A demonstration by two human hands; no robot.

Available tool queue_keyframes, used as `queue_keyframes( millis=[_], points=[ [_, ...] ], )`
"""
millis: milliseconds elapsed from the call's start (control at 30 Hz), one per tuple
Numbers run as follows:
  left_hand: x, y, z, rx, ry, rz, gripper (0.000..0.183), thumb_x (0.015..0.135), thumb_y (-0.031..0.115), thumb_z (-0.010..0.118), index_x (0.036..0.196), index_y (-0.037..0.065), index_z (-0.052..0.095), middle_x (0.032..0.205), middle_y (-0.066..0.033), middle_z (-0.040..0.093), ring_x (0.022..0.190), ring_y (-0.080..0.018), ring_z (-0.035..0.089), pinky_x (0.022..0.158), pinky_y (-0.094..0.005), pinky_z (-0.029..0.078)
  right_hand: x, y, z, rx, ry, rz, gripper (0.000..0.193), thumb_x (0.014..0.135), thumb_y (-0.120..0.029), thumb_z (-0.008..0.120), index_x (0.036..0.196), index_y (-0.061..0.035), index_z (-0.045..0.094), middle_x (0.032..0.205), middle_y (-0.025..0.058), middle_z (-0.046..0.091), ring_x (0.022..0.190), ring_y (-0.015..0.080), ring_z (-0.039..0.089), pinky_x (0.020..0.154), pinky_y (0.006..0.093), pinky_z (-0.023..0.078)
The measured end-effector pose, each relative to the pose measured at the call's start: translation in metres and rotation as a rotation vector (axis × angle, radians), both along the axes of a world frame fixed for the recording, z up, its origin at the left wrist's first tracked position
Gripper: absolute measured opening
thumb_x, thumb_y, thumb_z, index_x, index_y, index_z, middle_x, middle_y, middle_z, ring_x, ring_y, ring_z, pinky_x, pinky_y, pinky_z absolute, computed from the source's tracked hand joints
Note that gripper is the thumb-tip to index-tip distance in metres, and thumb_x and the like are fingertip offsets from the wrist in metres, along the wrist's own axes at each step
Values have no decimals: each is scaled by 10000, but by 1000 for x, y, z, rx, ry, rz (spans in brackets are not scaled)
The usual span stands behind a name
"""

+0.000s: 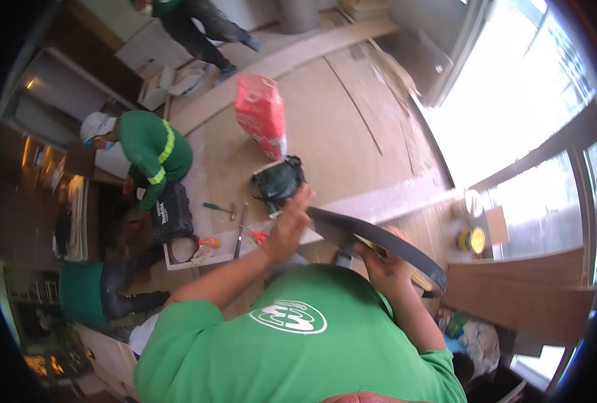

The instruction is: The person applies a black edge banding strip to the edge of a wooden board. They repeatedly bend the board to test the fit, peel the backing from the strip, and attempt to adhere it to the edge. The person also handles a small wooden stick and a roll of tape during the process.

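A long dark grey strip (385, 240) with a pale wood-coloured underside crosses in front of my chest, curving down to the right. My right hand (387, 270) grips it from below with bent fingers, partly hidden under its edge. At the strip's left end, my left hand (290, 227) is raised with its fingers stretched out; whether the palm touches the strip I cannot tell. Just beyond those fingers, a dark green bag (277, 183) rests on the work table (325, 127). Further off stands a red and white sack (261, 114).
A hammer (221, 209), a long thin tool (242, 230) and red-handled pliers (257, 236) lie left of my left hand, near a tape roll (183, 249) and a black tool case (172, 212). A co-worker (154, 148) bends at the left. A yellow tin (473, 240) stands right.
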State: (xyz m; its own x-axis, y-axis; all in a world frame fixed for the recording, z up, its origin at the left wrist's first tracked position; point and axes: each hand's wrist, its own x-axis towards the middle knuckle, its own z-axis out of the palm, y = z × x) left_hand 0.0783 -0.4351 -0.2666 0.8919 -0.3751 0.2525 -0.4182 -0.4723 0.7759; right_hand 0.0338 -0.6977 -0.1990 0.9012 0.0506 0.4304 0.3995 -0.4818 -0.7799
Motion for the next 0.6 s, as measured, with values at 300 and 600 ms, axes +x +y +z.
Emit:
queue_keyframes(
  millis=[300,600],
  points=[
    [-25,-26,83,38,-186,-44,806,1001,527,510,1560,0,270,1602,-234,297,1494,-415,264,1211,-532,187,17,17,-6,11,240,88,226,785,-131,787,974,-68,680,803,103,609,754,331,577,717,435,448],
    [-28,-44,131,171,-444,-96,805,990,539,531,1561,24,292,1604,-188,327,1489,-345,317,1215,-496,226,35,31,1,119,90,237,287,809,-106,784,1062,-32,670,808,97,636,695,227,611,610,344,467]
  ],
)
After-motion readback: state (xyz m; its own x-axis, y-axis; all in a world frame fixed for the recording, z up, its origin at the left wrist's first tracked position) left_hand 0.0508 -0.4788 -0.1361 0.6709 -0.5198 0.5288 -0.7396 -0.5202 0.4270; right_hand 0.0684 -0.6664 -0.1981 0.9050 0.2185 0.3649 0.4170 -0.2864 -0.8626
